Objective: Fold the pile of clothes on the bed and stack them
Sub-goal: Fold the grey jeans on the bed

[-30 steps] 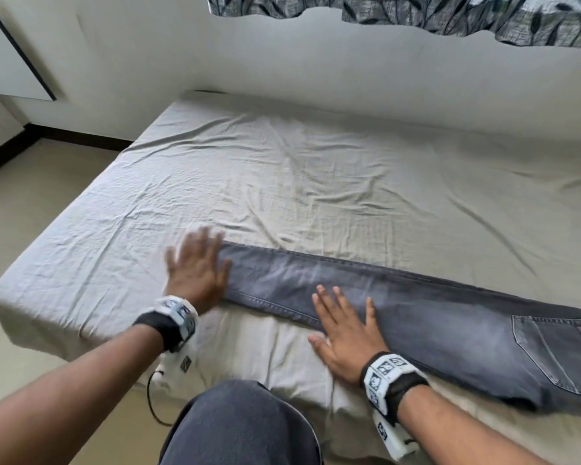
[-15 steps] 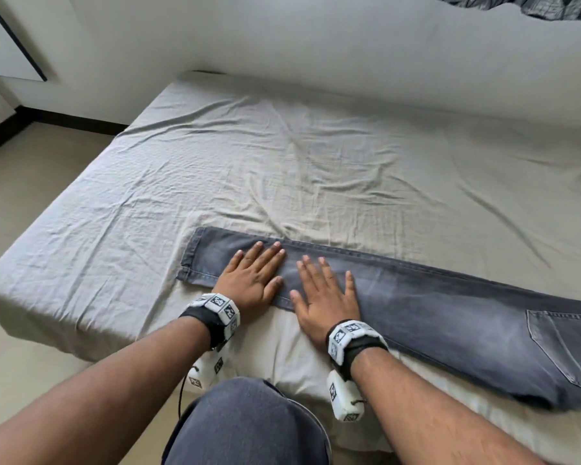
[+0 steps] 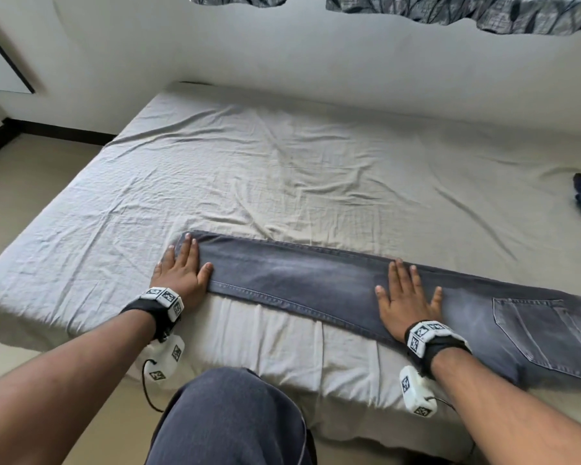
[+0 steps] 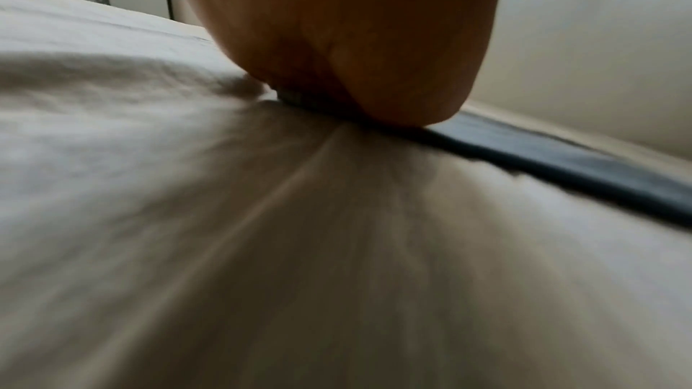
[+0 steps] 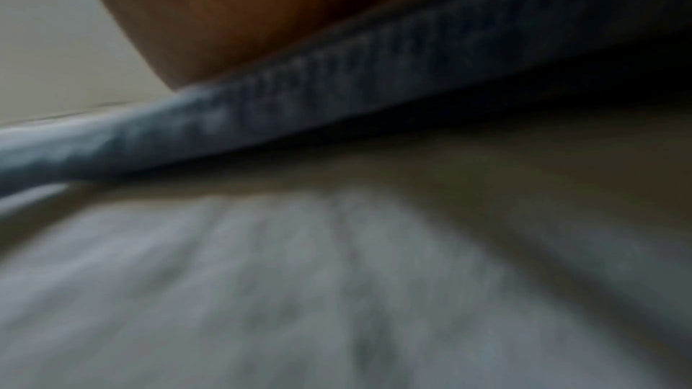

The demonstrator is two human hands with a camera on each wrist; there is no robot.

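A: Jeans lie flat along the bed's near edge; left hand flat on the hem, right hand flat mid-leg, fingers spread.

B: Risk: uneven pressing may drag wrinkles or skew the legs.

The scene is viewed from head height, forward and down across the bed, with both forearms seen from behind. From each wrist, the sheet is skimmed at very close range beneath the palm, blurred. The grey jeans are shared by all three views, seen edge-on from the wrists.
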